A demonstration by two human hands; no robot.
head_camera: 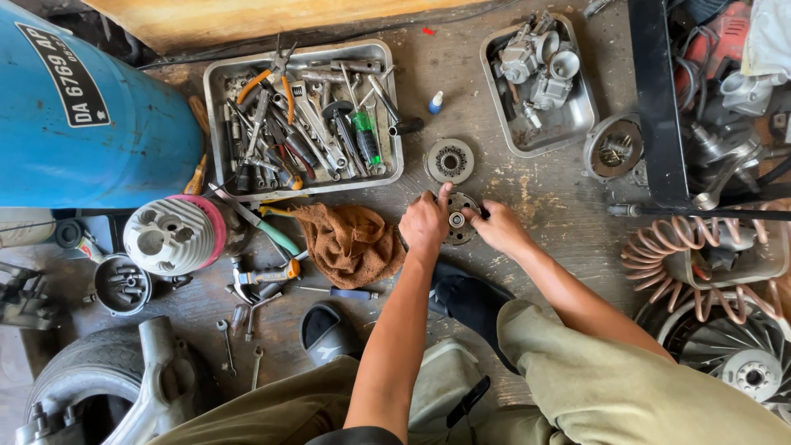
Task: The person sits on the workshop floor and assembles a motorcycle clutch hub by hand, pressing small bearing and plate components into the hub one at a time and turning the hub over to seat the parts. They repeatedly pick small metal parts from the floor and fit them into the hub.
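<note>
Pinning the round clutch plate flat on the floor, my left hand presses its rim. My right hand pinches the opposite edge, so it can't spin; toothed hub waits just beyond.

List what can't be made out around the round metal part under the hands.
- Round metal part, head view: its rim is covered by the left hand and right hand.
- Tool tray: the tools are piled together, too small to tell apart.
- Finned wheel: cut off by the right edge.
- Tyre: cut off by the bottom-left corner.
</note>
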